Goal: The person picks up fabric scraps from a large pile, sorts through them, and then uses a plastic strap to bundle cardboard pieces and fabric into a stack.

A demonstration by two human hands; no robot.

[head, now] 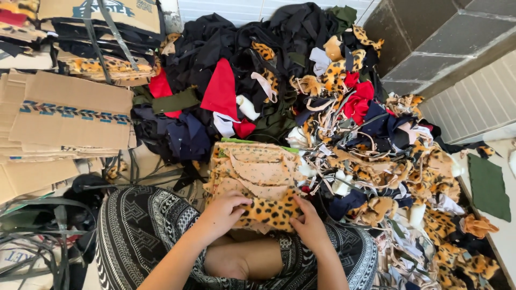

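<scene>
— Tiled floor along the right edge, grey block wall up in the corner, flattened cardboard stacked at left. Anything else around?

— Black strapping bands tangled at lower left, below the cardboard. Across the middle and right, a big heap of fabric scraps: black, navy, red, olive, white, plenty of leopard print. One green cloth piece lying flat and apart on the tiles.

— And the hands?

— Seated cross-legged, patterned black-and-white trousers filling the bottom. Left hand curled onto a leopard-print piece, fingers closed over its left edge. Right hand pinching the same piece at its right edge, thumb on top. Neither hand spread wide; both gripping.

— Where does that piece sit?

— Just in front of the knees, on the near end of a small stack of flat pieces, beige speckled ones underneath, a sliver of green showing at the back. Stack touching the front of the big heap.

— How far along, judging by this?

— Early to middling, probably. Stack looks modest, only a handful of layers, edges roughly squared. Heap beside it hardly dented: loose leopard scraps trailing all down the right side to the frame's bottom. Looks like far more left unsorted than laid flat. Can't tell whether the piece in hand is being set down or lifted off.
</scene>
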